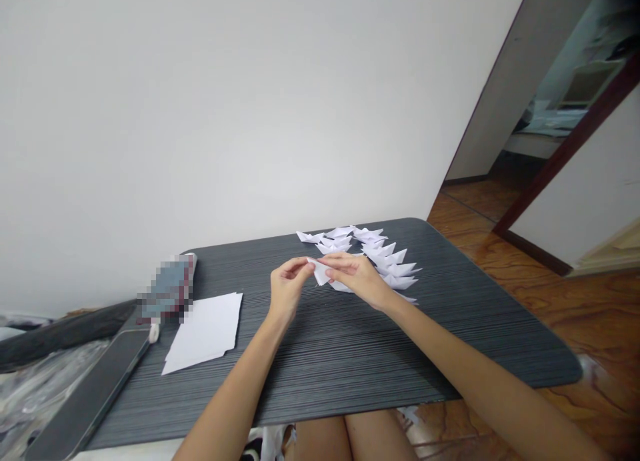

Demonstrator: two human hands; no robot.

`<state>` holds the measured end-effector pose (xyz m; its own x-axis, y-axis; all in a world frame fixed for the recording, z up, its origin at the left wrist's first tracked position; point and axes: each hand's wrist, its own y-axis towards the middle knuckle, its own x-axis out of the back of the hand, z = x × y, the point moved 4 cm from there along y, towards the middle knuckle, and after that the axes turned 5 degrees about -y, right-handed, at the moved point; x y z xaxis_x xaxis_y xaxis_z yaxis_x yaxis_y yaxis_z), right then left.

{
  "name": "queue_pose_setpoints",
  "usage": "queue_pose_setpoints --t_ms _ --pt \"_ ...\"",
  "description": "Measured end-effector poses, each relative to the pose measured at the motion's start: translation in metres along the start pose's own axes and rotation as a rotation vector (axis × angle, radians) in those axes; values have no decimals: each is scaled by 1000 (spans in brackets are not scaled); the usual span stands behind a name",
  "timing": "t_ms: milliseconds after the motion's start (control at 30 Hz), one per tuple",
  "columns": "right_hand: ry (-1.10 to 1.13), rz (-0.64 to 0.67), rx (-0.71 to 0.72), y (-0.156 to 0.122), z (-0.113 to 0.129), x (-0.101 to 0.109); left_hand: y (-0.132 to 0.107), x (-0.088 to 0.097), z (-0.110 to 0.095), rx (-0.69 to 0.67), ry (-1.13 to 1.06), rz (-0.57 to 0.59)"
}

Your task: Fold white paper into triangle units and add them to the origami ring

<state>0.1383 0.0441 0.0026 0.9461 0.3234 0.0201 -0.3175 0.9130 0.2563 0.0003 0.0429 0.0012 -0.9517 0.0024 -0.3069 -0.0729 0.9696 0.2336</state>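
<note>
A small folded piece of white paper [320, 273] is pinched between my two hands above the middle of the dark table [300, 381]. My left hand [289, 282] grips its left side with thumb and fingers. On the other side, my right hand [357, 277] holds it by thumb and fingertips. Several folded white paper boats [395, 269] stand in a curved group just behind and to the right of my hands, some partly hidden by the right one. To the left lies a stack of white paper sheets [207, 331].
A blurred-out item [167, 291] sits at the table's back left, beside a long dark flat object [100, 394] along the left edge. A white wall [250, 114] rises behind the table. Wooden floor [480, 241] and a doorway are to the right.
</note>
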Motion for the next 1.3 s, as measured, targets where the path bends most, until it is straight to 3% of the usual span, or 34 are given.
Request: queue_pose_setpoints --t_ms 233,400,667,900,1133,1300 --pt "-73 27 -14 -1 2 1 -2 -6 -6 -134 21 103" --pt "-122 -22 48 -2 4 -1 -2 -3 -2 -107 -8 7" --pt "-206 -143 120 -7 5 -3 -2 1 5 -73 1 -45" --pt "-218 -175 54 -7 1 -5 -3 -1 1 -69 83 -65" --pt "-84 -76 -185 -4 0 2 -4 -7 4 77 157 101" --pt "-23 -70 -250 -5 4 5 -7 -11 -4 -23 286 170"
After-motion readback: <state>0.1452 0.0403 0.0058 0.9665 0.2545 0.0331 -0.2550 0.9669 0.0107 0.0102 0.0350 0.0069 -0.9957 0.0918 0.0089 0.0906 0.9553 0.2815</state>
